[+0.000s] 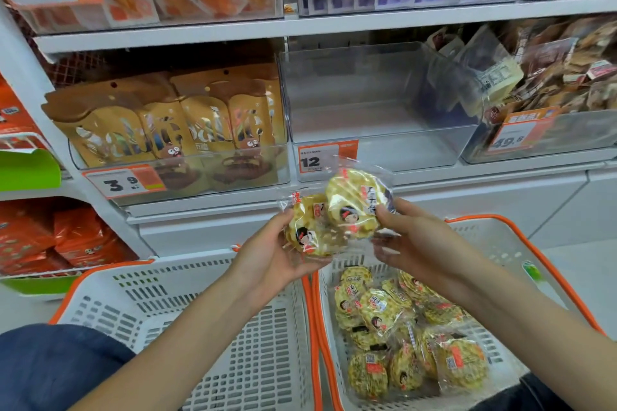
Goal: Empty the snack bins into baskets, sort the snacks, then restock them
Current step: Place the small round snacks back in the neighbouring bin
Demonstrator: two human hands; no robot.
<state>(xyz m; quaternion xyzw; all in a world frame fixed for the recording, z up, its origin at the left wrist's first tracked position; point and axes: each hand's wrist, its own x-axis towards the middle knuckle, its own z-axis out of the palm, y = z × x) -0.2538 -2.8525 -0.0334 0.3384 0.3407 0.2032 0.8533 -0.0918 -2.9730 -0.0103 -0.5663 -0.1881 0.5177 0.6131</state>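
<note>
Left hand (273, 260) gripped one cracker pack (309, 233); right hand (410, 237) pinched a second pack (354, 207), both held below the empty clear bin (377, 103). Remaining packs lay in right basket (500, 243). Judged restocking: best laid flat, labels forward, starting at the bin's back.

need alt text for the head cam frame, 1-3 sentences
A person's left hand and right hand each hold a clear-wrapped round yellow snack pack above two white baskets. The right basket holds more of the same packs; the clear shelf bin behind is empty.
</note>
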